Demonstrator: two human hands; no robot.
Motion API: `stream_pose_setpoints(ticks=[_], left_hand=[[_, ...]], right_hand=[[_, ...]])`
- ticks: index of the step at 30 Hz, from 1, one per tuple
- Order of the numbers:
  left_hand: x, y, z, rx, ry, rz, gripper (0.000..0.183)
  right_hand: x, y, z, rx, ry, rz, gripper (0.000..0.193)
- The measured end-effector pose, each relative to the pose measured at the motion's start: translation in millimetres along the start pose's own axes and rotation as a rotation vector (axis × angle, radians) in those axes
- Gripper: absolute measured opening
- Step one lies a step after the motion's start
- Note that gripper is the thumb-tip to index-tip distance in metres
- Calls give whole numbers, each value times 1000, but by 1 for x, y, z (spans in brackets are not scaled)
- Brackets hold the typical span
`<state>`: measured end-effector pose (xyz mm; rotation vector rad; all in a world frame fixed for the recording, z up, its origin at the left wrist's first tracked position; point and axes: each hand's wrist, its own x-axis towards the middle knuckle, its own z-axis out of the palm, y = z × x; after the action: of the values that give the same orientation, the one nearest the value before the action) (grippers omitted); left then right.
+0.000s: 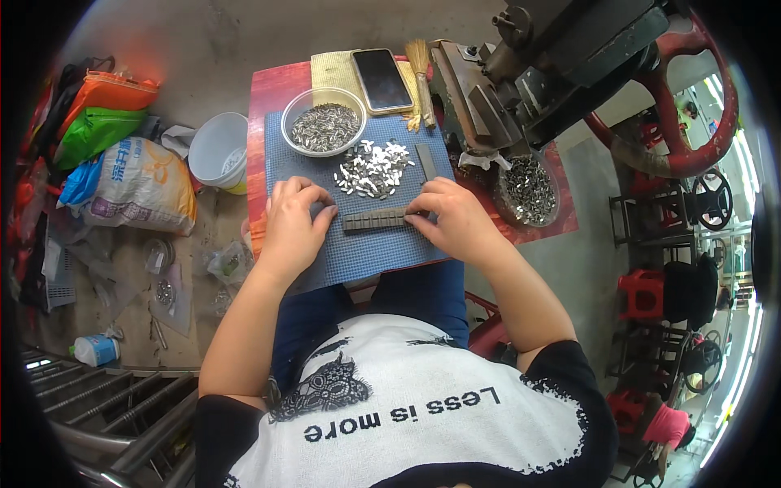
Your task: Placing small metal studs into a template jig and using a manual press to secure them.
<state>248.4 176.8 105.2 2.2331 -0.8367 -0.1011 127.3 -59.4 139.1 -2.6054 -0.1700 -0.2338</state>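
A dark notched metal bar lies lengthwise on the blue textured mat in front of me. My right hand pinches its right end between thumb and forefinger; whether a small piece is also in that pinch cannot be seen. Just off the bar's left end rests my left hand, fingers bent, thumb apart from the forefinger, holding nothing visible. Beyond the bar is a loose pile of small white and silver metal pieces. A clear bowl behind it holds many slim silver pieces. A flat grey bar lies right of the pile.
At the far edge are a phone on a yellow cloth and a straw brush. A heavy press with a red handwheel stands right, above a tub of metal pieces. A white bucket and sacks are left.
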Motion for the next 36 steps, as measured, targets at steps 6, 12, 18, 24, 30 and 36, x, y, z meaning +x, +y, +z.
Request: stream_pose_setpoints(ticks=[6,12,18,24,30,36], left_hand=[[2,5,-7,-181,-131,41,11],[3,10,-10,-95,-197,120,14],[9,13,-8,-168,-194,25,11],[28,34,21,-139,-5,208,12],[35,37,40,50,42,306,14],[35,39,29,-132,12,247,11]], right_hand=[[-1,4,-8,57,38,20,10],[4,22,-9,1,251,236,12],[11,34,6,-32,204,167,11],[17,30,12,-50,195,86,12],[7,5,3,116,41,-74,15],[8,7,9,113,-61,-55,14]])
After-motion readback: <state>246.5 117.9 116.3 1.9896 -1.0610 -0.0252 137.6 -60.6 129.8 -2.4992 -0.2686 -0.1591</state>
